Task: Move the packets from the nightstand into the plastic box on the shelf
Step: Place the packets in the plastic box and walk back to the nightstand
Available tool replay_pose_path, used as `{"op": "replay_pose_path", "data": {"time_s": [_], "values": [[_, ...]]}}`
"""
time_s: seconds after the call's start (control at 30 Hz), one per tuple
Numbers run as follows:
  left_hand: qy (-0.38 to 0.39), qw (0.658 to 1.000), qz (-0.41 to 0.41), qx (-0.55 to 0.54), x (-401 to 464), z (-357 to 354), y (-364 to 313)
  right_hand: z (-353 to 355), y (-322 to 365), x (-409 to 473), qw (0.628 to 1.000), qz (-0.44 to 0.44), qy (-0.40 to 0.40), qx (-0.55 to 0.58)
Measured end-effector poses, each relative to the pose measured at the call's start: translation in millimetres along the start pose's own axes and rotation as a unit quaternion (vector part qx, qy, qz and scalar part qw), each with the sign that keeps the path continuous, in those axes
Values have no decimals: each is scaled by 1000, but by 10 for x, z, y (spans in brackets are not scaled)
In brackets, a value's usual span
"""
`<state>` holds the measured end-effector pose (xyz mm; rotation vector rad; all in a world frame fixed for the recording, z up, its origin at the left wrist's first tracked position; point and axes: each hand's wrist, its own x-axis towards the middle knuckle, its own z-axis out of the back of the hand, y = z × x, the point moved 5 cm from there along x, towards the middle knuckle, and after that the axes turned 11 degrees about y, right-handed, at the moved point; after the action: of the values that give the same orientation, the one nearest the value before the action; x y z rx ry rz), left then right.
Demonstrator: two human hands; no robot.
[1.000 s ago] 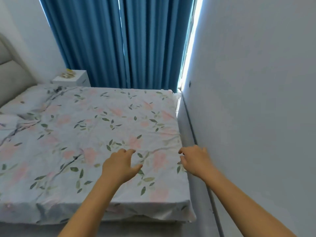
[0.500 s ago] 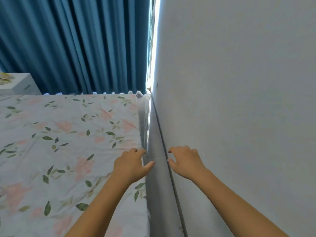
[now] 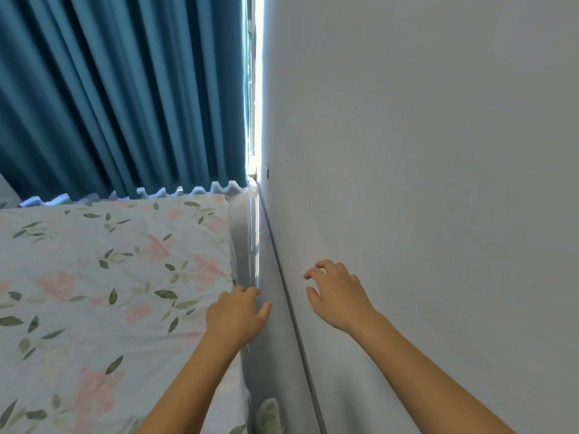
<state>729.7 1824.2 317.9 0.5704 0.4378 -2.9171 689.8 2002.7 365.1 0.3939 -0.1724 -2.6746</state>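
Note:
No packets, nightstand, shelf or plastic box show in the head view now. My left hand [image 3: 236, 311] hovers over the right edge of the bed, fingers loosely curled and holding nothing. My right hand [image 3: 336, 292] is held out in front of the white wall, fingers loosely bent, also holding nothing. Both forearms reach in from the bottom of the frame.
A bed with a floral sheet [image 3: 103, 292] fills the lower left. A narrow grey gap [image 3: 263, 277] runs between the bed and the white wall [image 3: 423, 151] on the right. Blue curtains [image 3: 125, 89] hang behind the bed, with bright light at their right edge.
The view has swung right: the nightstand with packets at the far left has left the frame, and the wall now fills the right half. Both hands stay held out and hold nothing.

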Motion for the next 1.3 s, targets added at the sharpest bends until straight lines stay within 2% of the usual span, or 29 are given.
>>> {"op": "replay_pose_path", "data": {"time_s": [0.1, 0.4, 0.57, 0.8, 1.17, 1.3], "values": [[16, 1000, -2, 8, 738, 331, 34, 211, -251, 669, 1000, -17, -4, 6], [-21, 999, -8, 29, 2568, 1614, 256, 999, -451, 2623, 1000, -17, 15, 0], [-4, 999, -27, 29, 3295, 1932, 459, 1228, -476, 3548, 1000, -6, 23, 9], [-28, 1000, -2, 4, 4498, 2462, 793, 1531, -666, 4996, 998, 9, 54, 30], [-64, 998, 5, -8, 6532, 3530, 627, 2156, -1128, 7018, 994, -35, 39, 95], [-43, 999, 9, -11, 7025, 3725, 701, 2282, -1132, 7449, 993, -37, 32, 110]]}}
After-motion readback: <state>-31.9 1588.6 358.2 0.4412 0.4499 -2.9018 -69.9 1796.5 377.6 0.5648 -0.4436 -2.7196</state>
